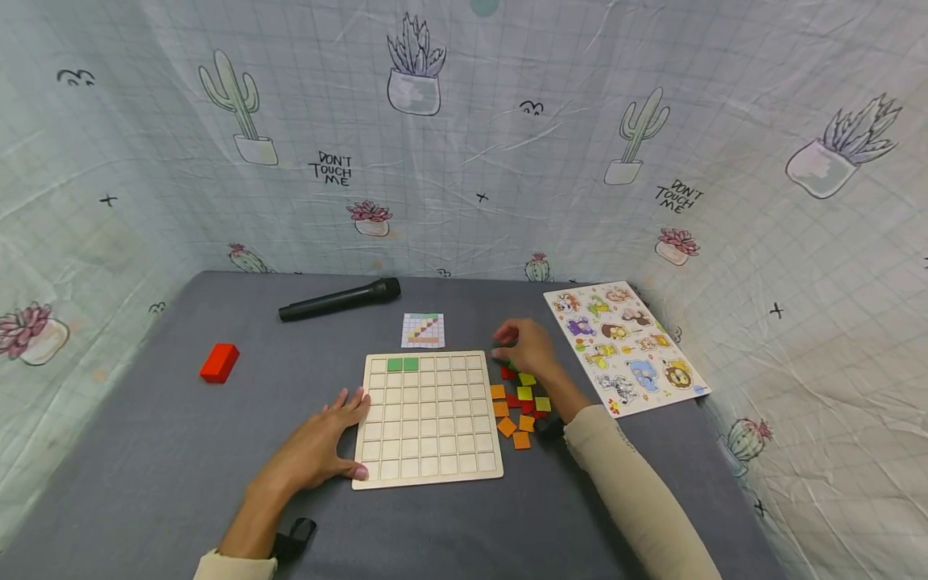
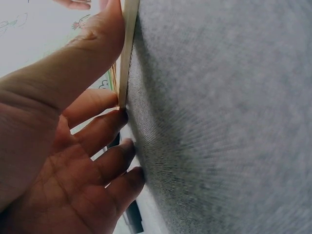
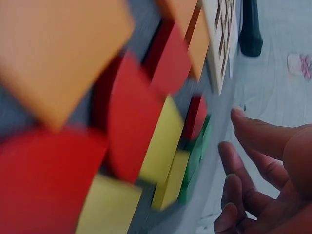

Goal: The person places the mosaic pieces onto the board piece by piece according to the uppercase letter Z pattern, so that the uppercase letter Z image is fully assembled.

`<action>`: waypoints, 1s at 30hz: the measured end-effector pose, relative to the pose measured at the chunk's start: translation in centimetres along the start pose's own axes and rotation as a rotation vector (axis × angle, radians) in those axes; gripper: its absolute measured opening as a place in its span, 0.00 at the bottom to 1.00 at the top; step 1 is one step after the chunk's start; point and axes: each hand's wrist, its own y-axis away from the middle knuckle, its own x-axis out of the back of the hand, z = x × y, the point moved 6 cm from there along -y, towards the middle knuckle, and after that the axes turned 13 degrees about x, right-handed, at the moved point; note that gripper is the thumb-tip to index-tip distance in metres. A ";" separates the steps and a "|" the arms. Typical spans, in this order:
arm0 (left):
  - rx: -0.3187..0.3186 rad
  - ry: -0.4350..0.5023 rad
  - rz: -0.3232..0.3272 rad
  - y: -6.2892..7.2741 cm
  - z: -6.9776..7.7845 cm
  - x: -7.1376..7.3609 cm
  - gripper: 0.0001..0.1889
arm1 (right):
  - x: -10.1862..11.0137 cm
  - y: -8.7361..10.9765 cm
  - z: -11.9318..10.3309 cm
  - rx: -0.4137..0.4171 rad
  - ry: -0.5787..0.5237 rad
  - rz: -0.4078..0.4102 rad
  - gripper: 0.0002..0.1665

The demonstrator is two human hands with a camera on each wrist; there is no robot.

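A light wooden grid board (image 1: 430, 424) lies flat, with two green square tiles (image 1: 403, 365) side by side in its top row. My left hand (image 1: 319, 439) rests at the board's left edge, thumb by the lower corner and fingers spread higher up. To the right of the board, my right hand (image 1: 528, 348) hovers over the far end of a loose heap of tiles. Its fingers are loosely bent and hold nothing. The heap has orange tiles (image 1: 521, 441), yellow tiles (image 1: 542, 403), red pieces with curved sides (image 3: 131, 117) and green tiles (image 3: 195, 158) nearest the right fingers.
Behind the board lies a small printed grid card (image 1: 423, 330) with a coloured pattern. A black microphone (image 1: 339, 300) is at the back left, and a red block (image 1: 220, 363) farther left. An animal picture board (image 1: 627, 348) lies right of the right hand. Patterned cloth walls surround the table.
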 end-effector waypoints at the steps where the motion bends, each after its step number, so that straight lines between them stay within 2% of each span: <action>1: 0.000 0.000 0.001 0.0 0.0 0.0 0.63 | 0.2 0.1 0.4 -0.016 0.010 -0.004 0.12; 7: -0.003 -0.004 0.003 -0.1 0.0 0.0 0.63 | 0.4 0.3 1.5 -0.080 0.069 -0.059 0.12; 15: 0.009 0.003 -0.003 -0.1 0.0 0.1 0.63 | 0.2 0.2 0.6 -0.061 0.087 -0.071 0.12; 24: 0.001 0.002 -0.003 0.0 0.0 0.2 0.62 | -0.5 -0.3 -2.1 -0.025 0.017 -0.022 0.06; 30: -0.008 -0.003 0.000 0.0 0.1 0.2 0.62 | -2.2 -0.9 -4.6 0.031 -0.038 -0.022 0.07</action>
